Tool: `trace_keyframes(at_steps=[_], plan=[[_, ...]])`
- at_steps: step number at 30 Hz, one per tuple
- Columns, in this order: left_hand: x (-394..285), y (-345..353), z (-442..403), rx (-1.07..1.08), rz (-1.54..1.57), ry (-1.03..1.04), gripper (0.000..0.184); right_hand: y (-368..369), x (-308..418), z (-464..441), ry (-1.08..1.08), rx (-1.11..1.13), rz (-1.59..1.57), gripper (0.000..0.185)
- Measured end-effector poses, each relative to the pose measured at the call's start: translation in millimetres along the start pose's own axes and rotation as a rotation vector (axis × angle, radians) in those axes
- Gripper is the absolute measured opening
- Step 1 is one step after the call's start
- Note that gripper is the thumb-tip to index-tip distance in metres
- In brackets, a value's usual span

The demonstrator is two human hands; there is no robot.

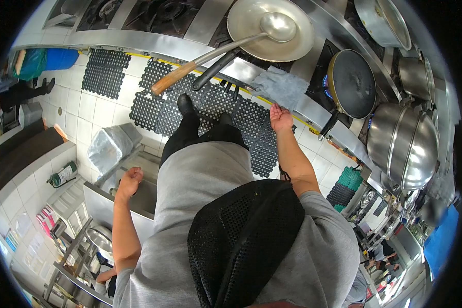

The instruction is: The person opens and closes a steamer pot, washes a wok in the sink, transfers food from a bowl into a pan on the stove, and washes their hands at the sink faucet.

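Observation:
My right hand (281, 118) is palm up with its fingers loosely bent. Its fingertips are close to the lower edge of a grey-blue cloth (280, 86); I cannot tell whether they touch. The cloth lies crumpled over the front edge of the stove (238, 72). My left hand (130, 183) hangs over a steel basin or open cabinet (148, 177), fingers half curled, with nothing visible in it. On the stove rests a wide pale wok (246, 15) with a black handle. A steel ladle (278, 26) with a wooden handle lies across the wok.
A black frying pan (352, 84) sits over a blue flame. Large steel bowls (403, 143) and metal pots (417, 77) stand farther right. Perforated black mats (159, 110) cover the floor. A plastic-lined bin (110, 149) is at left. Another person's legs (23, 97) show far left.

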State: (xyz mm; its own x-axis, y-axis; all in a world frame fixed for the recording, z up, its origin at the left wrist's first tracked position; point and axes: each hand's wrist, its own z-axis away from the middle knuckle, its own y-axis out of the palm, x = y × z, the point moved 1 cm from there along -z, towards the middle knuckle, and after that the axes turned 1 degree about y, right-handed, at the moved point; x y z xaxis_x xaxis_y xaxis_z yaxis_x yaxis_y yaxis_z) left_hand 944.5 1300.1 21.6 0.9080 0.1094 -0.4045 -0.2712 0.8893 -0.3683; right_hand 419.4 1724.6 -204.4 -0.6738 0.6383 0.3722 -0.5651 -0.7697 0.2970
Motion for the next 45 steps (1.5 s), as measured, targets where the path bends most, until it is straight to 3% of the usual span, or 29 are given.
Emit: trace_keyframes(at_steps=[16, 17, 19, 21, 23, 24, 25, 26, 27, 29, 30, 33, 34, 36, 37, 41, 43, 45], plan=[[0, 2, -6, 0.050, 0.094, 0.011, 0.035, 6, -6, 15, 0.024, -0.034, -0.075, 0.040], [-21, -3, -10, 0.117, 0.181, 0.011, 0.036, 7, -12, 23, 0.022, -0.033, -0.087, 0.040], [-106, 3, -8, 0.028, 0.226, 0.137, 0.040, 10, -26, 37, 0.123, -0.019, 0.237, 0.050], [-194, 9, -11, -0.002, 0.320, 0.348, 0.044, 20, -36, 45, 0.226, 0.066, 0.350, 0.047], [-262, 16, -27, -0.034, 0.469, 0.590, 0.050, 65, -42, 106, 0.221, 0.314, 0.972, 0.045], [-298, 21, -27, -0.032, 0.499, 0.659, 0.054, 92, -43, 132, 0.200, 0.332, 0.968, 0.045], [-328, 24, -27, -0.028, 0.527, 0.727, 0.057, 118, -43, 159, 0.148, 0.488, 1.031, 0.046], [-344, 26, -37, 0.035, 0.432, 0.784, 0.060, 143, -44, 186, 0.091, 0.642, 1.092, 0.047], [-355, 30, -46, 0.097, 0.336, 0.839, 0.062, 167, -45, 209, 0.066, 0.651, 1.088, 0.047], [-371, 41, -37, 0.317, 0.140, 0.730, 0.065, 211, -43, 254, -0.048, 0.820, 1.058, 0.050], [-374, 50, -30, 0.232, 0.069, 0.915, 0.067, 229, -42, 281, -0.101, 0.802, 1.071, 0.051], [-382, 58, -54, 0.403, 0.244, 0.676, 0.061, 243, -50, 284, -0.065, 0.624, 0.980, 0.049], [-386, 64, -76, 0.415, 0.235, 0.686, 0.061, 243, -52, 281, -0.079, 0.616, 0.971, 0.049], [-395, 75, -108, 0.115, -0.154, 0.869, 0.054, 239, -59, 278, 0.024, 0.606, 0.903, 0.044], [-396, 83, -114, 0.124, -0.153, 0.876, 0.054, 237, -60, 277, 0.015, 0.598, 0.901, 0.044], [-393, 133, -120, 0.519, -0.135, 0.688, 0.046, 218, -50, 290, -0.188, 0.427, 0.825, 0.045], [-371, 162, -144, 0.433, 0.110, 0.712, 0.042, 210, -37, 295, -0.127, 0.425, 0.825, 0.042], [-359, 184, -138, 0.296, 0.100, 0.889, 0.041, 204, -30, 296, -0.070, 0.461, 0.944, 0.041]])
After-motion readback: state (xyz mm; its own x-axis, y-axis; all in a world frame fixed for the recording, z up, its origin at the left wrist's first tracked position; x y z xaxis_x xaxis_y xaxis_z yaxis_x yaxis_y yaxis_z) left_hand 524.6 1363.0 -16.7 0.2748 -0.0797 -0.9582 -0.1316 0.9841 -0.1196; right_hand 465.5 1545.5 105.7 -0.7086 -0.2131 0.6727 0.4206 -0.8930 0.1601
